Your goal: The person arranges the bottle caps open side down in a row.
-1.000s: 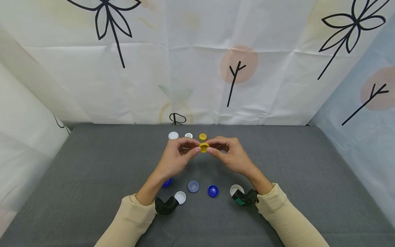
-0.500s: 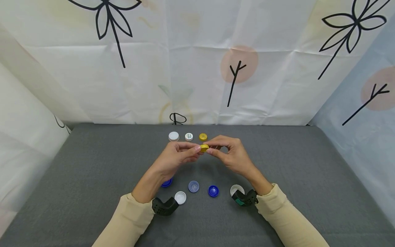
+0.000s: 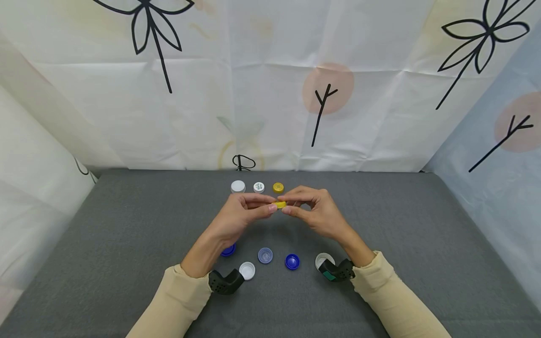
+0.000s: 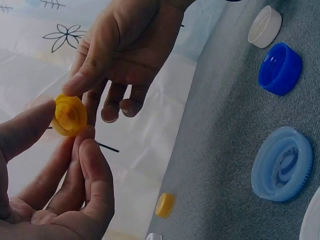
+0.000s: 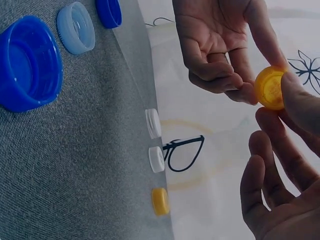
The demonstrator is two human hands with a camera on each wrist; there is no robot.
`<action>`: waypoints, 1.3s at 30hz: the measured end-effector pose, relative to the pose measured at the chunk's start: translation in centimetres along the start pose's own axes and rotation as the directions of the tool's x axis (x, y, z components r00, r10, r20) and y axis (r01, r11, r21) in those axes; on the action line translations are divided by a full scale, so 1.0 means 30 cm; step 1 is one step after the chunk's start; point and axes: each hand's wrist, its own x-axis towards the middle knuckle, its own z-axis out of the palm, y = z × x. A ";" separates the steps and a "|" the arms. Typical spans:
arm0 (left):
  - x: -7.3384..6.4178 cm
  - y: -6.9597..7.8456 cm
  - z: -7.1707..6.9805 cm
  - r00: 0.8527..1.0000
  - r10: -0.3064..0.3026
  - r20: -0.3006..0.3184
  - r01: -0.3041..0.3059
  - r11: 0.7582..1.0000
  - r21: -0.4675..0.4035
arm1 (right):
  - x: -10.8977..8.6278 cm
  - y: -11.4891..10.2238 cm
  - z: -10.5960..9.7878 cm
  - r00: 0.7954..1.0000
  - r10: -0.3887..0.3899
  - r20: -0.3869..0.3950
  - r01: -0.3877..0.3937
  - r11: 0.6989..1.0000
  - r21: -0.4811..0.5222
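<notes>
A yellow bottle cap [image 3: 279, 205] is held up between both hands above the grey cloth. My left hand [image 3: 241, 213] pinches it between thumb and fingers from the left. From the other side my right hand [image 3: 317, 211] pinches it too, its thumb lying over the cap's face in the right wrist view. The ridged inside of the cap [image 4: 69, 116] faces the left wrist camera, while its flat outer face [image 5: 270, 90] shows in the right wrist view. The remaining fingers of the right hand curl loosely below the cap.
Behind the hands stand a white cap [image 3: 238, 186], a printed white cap [image 3: 258, 187] and another yellow cap [image 3: 278, 188]. Nearer lie a light blue cap [image 3: 265, 255], blue caps [image 3: 292, 261] and white caps [image 3: 247, 271], hollow side up. A fabric wall [image 3: 270, 117] rises behind.
The yellow cap has been turned between the fingers, from showing its hollow inside to lying nearly edge-on. The left hand has shifted its grip; the right hand has hardly moved.
</notes>
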 end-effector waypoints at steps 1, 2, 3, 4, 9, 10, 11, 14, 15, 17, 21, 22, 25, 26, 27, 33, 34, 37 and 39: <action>0.001 -0.002 -0.001 1.000 0.018 -0.002 -0.018 1.000 0.019 | 0.000 0.002 -0.001 1.000 0.011 0.005 -0.011 1.000 0.014; 0.001 -0.004 -0.001 0.999 0.034 -0.005 -0.034 0.999 0.037 | 0.000 0.002 -0.001 1.000 0.017 0.008 -0.017 1.000 0.025; 0.001 -0.006 -0.001 0.999 0.051 -0.007 -0.050 0.997 0.056 | 0.000 0.003 -0.002 1.000 0.025 0.012 -0.025 0.999 0.040; 0.001 -0.006 -0.001 0.998 0.065 -0.008 -0.065 0.995 0.073 | 0.000 0.003 -0.002 0.999 0.029 0.014 -0.029 0.998 0.051; -0.002 -0.004 0.000 0.989 0.151 -0.005 -0.148 0.974 0.171 | 0.001 0.003 -0.004 0.998 0.052 0.020 -0.054 0.992 0.111; -0.002 -0.005 0.001 0.985 0.172 -0.003 -0.169 0.968 0.186 | 0.001 0.002 -0.005 0.998 0.057 0.020 -0.059 0.991 0.119; -0.002 -0.006 0.002 0.981 0.196 0.001 -0.192 0.961 0.197 | 0.002 0.002 -0.005 0.998 0.063 0.022 -0.065 0.989 0.130; -0.002 -0.010 0.005 0.960 0.280 0.011 -0.274 0.930 0.245 | 0.001 -0.001 -0.008 0.997 0.076 0.026 -0.079 0.985 0.153; -0.002 -0.011 0.006 0.950 0.312 0.017 -0.305 0.915 0.265 | 0.001 -0.002 -0.008 0.997 0.079 0.027 -0.082 0.984 0.157; -0.001 -0.013 0.010 0.925 0.379 0.027 -0.369 0.878 0.306 | 0.001 -0.004 -0.009 0.996 0.083 0.028 -0.086 0.983 0.161; 0.001 -0.022 0.016 0.867 0.495 0.048 -0.472 0.789 0.392 | -0.001 -0.006 -0.010 0.996 0.083 0.024 -0.086 0.984 0.155; 0.001 -0.024 0.017 0.856 0.515 0.051 -0.489 0.773 0.405 | -0.001 -0.005 -0.010 0.996 0.082 0.022 -0.084 0.984 0.154; 0.003 -0.032 0.018 0.835 0.548 0.056 -0.517 0.744 0.423 | -0.002 -0.004 -0.009 0.997 0.075 0.017 -0.076 0.985 0.153; 0.004 -0.034 0.018 0.834 0.549 0.055 -0.518 0.743 0.425 | -0.002 -0.003 -0.009 0.997 0.072 0.015 -0.073 0.986 0.153; 0.005 -0.035 0.017 0.835 0.548 0.055 -0.516 0.743 0.426 | -0.001 -0.003 -0.009 0.998 0.068 0.015 -0.070 0.986 0.154; 0.004 -0.031 0.014 0.862 0.505 0.047 -0.472 0.763 0.441 | -0.002 -0.001 -0.009 0.998 0.053 0.015 -0.054 0.990 0.128; 0.005 -0.032 0.014 0.868 0.495 0.044 -0.460 0.767 0.447 | -0.002 -0.001 -0.010 0.999 0.051 0.014 -0.052 0.991 0.119; 0.007 -0.031 0.015 0.887 0.461 0.038 -0.426 0.783 0.453 | -0.002 -0.001 -0.011 0.999 0.050 0.015 -0.051 0.995 0.089; 0.008 -0.031 0.015 0.897 0.441 0.037 -0.408 0.793 0.453 | -0.002 -0.002 -0.011 0.999 0.050 0.018 -0.051 0.996 0.071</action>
